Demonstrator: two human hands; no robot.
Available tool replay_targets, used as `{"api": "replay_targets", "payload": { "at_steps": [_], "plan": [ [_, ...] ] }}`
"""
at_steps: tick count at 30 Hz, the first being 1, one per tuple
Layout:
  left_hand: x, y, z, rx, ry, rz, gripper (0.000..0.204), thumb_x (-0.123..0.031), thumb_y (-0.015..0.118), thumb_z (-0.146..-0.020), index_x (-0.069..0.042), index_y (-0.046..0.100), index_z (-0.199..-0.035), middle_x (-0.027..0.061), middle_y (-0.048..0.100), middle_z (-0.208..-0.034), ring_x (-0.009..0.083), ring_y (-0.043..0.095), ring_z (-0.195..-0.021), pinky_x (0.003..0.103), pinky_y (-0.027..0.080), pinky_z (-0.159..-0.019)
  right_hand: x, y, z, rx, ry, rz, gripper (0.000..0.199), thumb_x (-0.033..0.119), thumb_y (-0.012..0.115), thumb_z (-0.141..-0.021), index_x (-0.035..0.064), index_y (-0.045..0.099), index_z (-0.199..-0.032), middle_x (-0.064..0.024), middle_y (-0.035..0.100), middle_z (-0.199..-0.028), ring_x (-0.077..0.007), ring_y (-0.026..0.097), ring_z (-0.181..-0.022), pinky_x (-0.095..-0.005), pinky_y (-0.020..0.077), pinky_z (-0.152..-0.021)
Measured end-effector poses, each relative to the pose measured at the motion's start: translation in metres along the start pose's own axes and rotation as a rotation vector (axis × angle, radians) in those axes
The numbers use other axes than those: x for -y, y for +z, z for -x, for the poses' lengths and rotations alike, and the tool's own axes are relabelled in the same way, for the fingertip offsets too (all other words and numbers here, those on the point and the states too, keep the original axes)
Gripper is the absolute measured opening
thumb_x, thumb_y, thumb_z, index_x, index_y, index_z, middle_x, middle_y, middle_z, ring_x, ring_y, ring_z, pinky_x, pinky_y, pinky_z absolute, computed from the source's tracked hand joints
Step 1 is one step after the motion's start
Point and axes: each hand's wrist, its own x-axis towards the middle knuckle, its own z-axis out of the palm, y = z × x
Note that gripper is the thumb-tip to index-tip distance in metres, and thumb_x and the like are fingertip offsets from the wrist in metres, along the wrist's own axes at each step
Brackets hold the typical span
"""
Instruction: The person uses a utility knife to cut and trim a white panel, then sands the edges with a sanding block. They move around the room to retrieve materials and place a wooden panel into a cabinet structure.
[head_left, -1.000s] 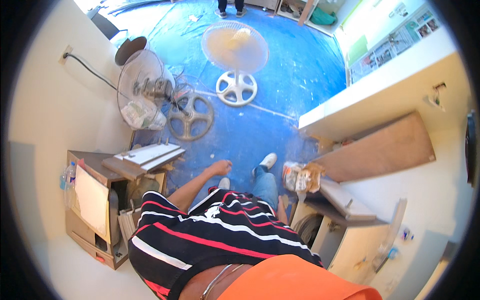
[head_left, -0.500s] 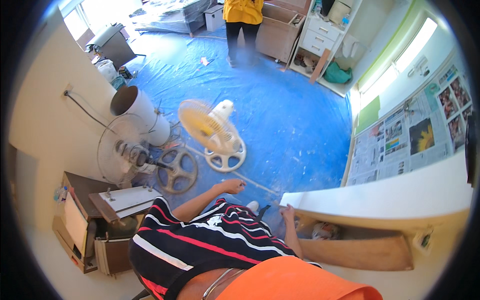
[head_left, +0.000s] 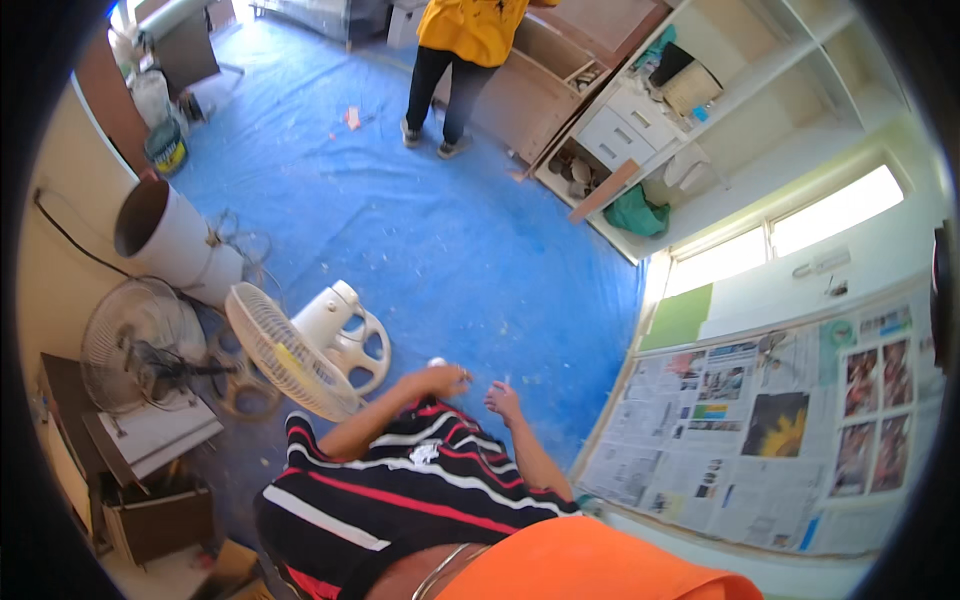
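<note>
Far left, against the wall: a metal-caged fan (head_left: 135,345) standing beside a white pipe section (head_left: 165,240) that lies tilted on the blue floor sheet (head_left: 450,250). Below them, a dark cabinet (head_left: 100,440) with a pale board on top.

Next over: a cream fan (head_left: 300,355) with a round spoked base, its grille face tipped toward the lower left.

Centre, low: striped sleeves come up from the lower edge. Left hand (head_left: 438,380) is curled, grip closed around a small white object (head_left: 436,363) that shows just above the knuckles; too small to tell what it is. It sits above the floor sheet, just right of the cream fan's base. Right hand (head_left: 503,400) is near it but apart, fingers loosely spread, grip open and holding nothing.

Top centre: another person in a yellow top (head_left: 470,40) stands at a wooden cabinet.

Right: white shelving (head_left: 720,90), then a newspaper-covered counter (head_left: 760,430) under a window.
</note>
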Motion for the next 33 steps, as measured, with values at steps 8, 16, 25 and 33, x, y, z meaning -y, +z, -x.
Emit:
{"api": "replay_targets", "payload": {
  "at_steps": [8,16,25,33],
  "plan": [
    [-0.028,-0.166,-0.094,-0.337,-0.157,-0.051,0.044,-0.031,0.056,-0.098,-0.008,0.058,-0.136,0.0226,0.061,-0.131,0.0401,0.057,-0.123,0.049,0.045,-0.105,0.062,-0.153,-0.062,-0.303,0.273,-0.138,0.046,0.017,0.061,-0.094,0.0065,0.048,-0.137,-0.0121,0.068,-0.091,-0.0265,0.07,-0.079,-0.038,0.0574,-0.063],
    [0.053,-0.259,-0.091,-0.45,-0.518,0.006,0.043,-0.031,0.057,-0.097,-0.01,0.059,-0.134,0.0208,0.063,-0.128,0.0398,0.058,-0.122,0.05,0.047,-0.103,0.149,-0.138,-0.242,0.088,0.37,0.21,0.039,0.023,0.058,-0.097,0.009,0.054,-0.133,-0.0119,0.068,-0.094,-0.0256,0.069,-0.083,-0.0398,0.0575,-0.065],
    [0.088,-0.394,-0.119,-0.642,-0.658,0.024,0.044,-0.032,0.055,-0.097,-0.006,0.059,-0.133,0.0242,0.063,-0.124,0.042,0.058,-0.118,0.049,0.047,-0.101,0.38,-0.047,-0.532,0.28,0.274,0.442,0.034,0.028,0.056,-0.1,0.0106,0.058,-0.129,-0.0084,0.068,-0.093,-0.0194,0.069,-0.076,-0.0338,0.0557,-0.059],
    [0.14,-0.517,-0.107,-0.859,-0.859,0.178,0.043,-0.028,0.055,-0.098,-0.002,0.059,-0.132,0.0265,0.063,-0.124,0.0419,0.058,-0.118,0.047,0.046,-0.102,0.617,0.123,-0.702,0.367,-0.065,0.463,0.032,0.022,0.054,-0.101,0.0072,0.057,-0.13,-0.0069,0.068,-0.094,-0.0144,0.067,-0.074,-0.0268,0.0544,-0.06]
  ]
}}
